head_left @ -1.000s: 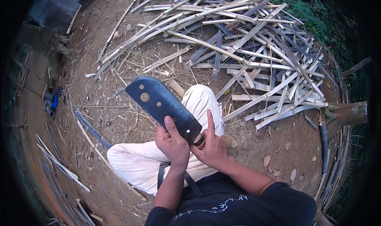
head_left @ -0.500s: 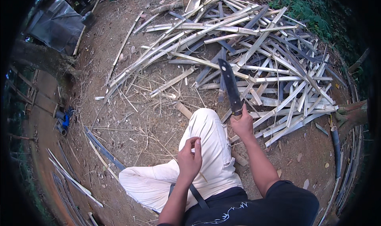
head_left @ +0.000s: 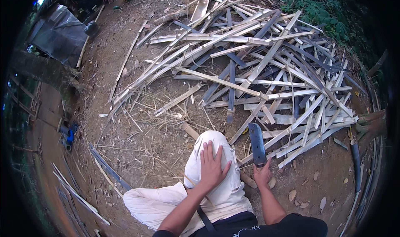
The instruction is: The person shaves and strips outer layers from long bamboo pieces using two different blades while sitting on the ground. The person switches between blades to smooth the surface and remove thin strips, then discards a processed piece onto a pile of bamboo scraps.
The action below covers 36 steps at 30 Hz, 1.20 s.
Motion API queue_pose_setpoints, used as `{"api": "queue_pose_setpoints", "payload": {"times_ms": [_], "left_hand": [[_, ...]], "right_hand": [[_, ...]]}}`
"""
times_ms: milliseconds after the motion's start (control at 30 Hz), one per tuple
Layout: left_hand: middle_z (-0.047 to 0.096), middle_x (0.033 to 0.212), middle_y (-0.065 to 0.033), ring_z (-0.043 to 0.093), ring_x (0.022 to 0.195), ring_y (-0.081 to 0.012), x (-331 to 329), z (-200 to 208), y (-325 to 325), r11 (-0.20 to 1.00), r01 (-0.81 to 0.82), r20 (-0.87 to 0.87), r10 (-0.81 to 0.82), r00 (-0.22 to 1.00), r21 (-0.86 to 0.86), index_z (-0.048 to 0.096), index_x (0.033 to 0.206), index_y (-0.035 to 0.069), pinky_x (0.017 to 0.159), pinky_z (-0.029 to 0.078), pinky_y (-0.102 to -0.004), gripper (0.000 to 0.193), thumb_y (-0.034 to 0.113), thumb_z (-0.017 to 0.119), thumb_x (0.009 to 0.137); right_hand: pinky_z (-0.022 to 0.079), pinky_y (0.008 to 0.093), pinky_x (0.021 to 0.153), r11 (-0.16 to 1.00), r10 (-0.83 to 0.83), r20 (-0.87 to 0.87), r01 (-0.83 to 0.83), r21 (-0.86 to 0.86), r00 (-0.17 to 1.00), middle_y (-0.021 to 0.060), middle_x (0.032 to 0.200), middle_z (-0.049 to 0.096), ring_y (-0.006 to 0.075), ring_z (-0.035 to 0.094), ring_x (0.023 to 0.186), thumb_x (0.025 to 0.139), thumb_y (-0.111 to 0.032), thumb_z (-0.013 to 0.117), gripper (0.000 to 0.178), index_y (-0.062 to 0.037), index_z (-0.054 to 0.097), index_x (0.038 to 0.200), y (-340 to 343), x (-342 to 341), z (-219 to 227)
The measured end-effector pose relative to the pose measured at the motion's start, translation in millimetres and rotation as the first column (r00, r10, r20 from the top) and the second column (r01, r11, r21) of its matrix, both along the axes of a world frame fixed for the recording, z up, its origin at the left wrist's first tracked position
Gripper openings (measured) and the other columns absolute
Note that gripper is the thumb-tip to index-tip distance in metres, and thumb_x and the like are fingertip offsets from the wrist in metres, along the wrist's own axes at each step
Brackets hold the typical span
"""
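My left hand lies flat on my right knee, fingers spread over the pale trousers and holding nothing. Beside that knee, to the right, my right hand is closed round the handle of a machete. Its dark, broad blade points away from me, with small holes near the handle. Most of the handle is hidden by my fingers. Just beyond the blade spreads a large pile of split bamboo strips, some pale, some dark-skinned, crossing one another.
A short bamboo piece lies beyond my knee. To the left are a dark bamboo strip and several pale strips. A tree trunk and a bamboo pole stand at the right. Thin shavings litter the soil.
My left hand has gone from raised with bent fingers to lying flat on the knee. The machete and my right hand have come down and nearer, to the right. The view has shifted slightly.
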<state>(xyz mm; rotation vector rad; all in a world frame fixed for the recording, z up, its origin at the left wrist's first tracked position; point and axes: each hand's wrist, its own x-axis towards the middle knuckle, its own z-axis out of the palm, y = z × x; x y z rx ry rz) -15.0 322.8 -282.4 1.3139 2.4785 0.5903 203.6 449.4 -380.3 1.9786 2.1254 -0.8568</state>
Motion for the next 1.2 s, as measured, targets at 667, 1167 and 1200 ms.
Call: {"api": "queue_pose_setpoints", "payload": {"times_ms": [667, 1167, 1200], "left_hand": [[0.038, 0.149, -0.0297, 0.033, 0.144, -0.0436, -293.0, -57.7, 343.2, 0.996, 0.066, -0.608, -0.015, 0.794, 0.061, 0.035, 0.146, -0.007, 0.12, 0.025, -0.0506, 0.075, 0.029, 0.069, 0.089], [0.064, 0.082, -0.0178, 0.069, 0.074, -0.037, -257.0, -38.6, 331.2, 0.962, 0.271, -0.355, -0.242, 0.903, 0.032, 0.054, 0.094, 0.002, 0.064, 0.055, -0.0456, 0.013, 0.014, 0.051, 0.093], [0.063, 0.077, -0.0163, 0.069, 0.073, -0.0362, -248.7, -19.4, 327.2, 0.957, 0.291, -0.3, -0.275, 0.913, 0.009, 0.055, 0.094, 0.001, 0.064, 0.055, -0.0452, 0.02, 0.021, 0.051, 0.097]], "right_hand": [[0.043, 0.0483, 0.089, 0.851, 0.053, 0.138, -0.117, 0.512, 0.989, 0.0213, 0.106, 0.057, 0.0389, 0.057, 0.1, 0.072, -0.05, 0.073, 0.107, 0.0051, 0.029, 0.152, 1.2, 7.7, -84.5], [0.043, 0.0479, 0.086, 0.89, -0.008, 0.157, -0.064, 0.451, 0.988, 0.0211, 0.107, 0.059, 0.0383, 0.057, 0.095, 0.07, -0.044, 0.072, 0.107, 0.0047, 0.027, 0.154, 2.7, 9.2, -88.6], [0.043, 0.0477, 0.083, 0.869, -0.002, 0.154, -0.075, 0.49, 0.988, 0.0208, 0.103, 0.059, 0.0381, 0.056, 0.091, 0.07, -0.043, 0.072, 0.106, 0.0057, 0.029, 0.153, 2.0, 9.6, -92.2]]}}
